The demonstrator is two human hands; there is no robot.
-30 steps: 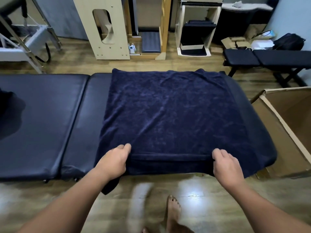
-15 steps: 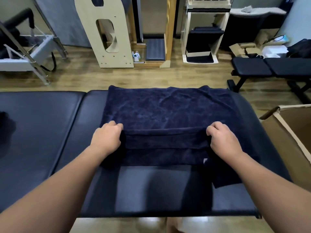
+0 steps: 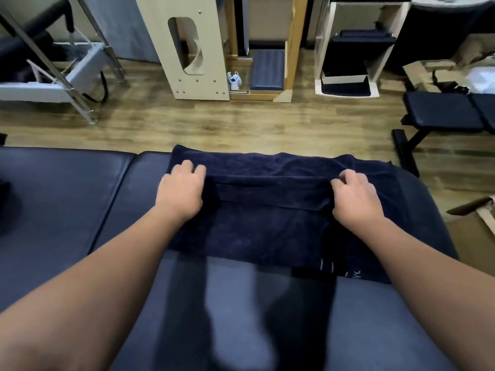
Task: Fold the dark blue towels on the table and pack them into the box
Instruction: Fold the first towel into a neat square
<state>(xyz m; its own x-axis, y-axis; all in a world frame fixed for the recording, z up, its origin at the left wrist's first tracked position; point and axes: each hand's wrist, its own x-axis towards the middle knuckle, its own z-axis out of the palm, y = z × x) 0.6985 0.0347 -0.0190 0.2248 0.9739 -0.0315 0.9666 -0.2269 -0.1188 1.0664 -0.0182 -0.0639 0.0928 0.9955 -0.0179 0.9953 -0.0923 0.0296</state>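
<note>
- Padded dark vinyl tabletop (image 3: 67, 210) nearest; brown cardboard box (image 3: 476, 236) peeks in right.
- Left hand (image 3: 180, 191) and right hand (image 3: 356, 199) each pinch the folded-over edge of the plush dark blue towel (image 3: 267, 223) lying across it.
- Beyond: wood-plank floor (image 3: 241, 124), pale plywood stand (image 3: 192, 49).

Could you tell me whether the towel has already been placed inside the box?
No, the towel lies on the table with both hands gripping its folded edge, while the box sits apart at the right.

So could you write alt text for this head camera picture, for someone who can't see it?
Two bare hands, the left hand and right hand, grip the folded edge of a dark blue towel on a padded table. A cardboard box shows at the right edge.
</note>
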